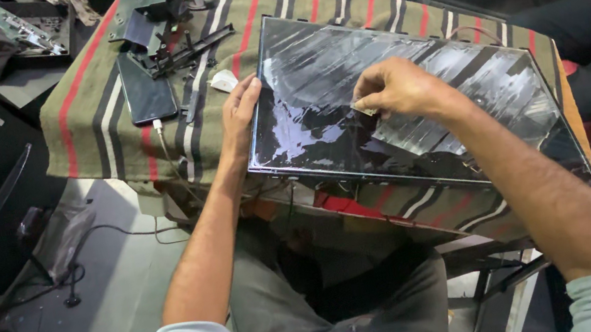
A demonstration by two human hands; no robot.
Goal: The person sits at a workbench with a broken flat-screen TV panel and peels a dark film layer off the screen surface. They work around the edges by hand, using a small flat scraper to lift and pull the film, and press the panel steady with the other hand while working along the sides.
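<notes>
Desk (106,100), covered by a striped cloth: carries everything under and beyond the hands.

Flat display panel (347,96): large, thin, glossy black, lying across the desk beneath both hands, near edge overhanging toward the lap. Judged rigid but fragile and slippery; best supported by opposite edges, never pressed mid-face.

Left hand (239,112): open, fingers flat, bracing the panel's left edge.

Right hand (397,88): fingertips pinched on a small pale piece (365,110) at the panel's surface; what it is cannot be told.

Dark smartphone (145,87): beyond the left hand, cable attached.

Black brackets (157,23): farther beyond.
</notes>
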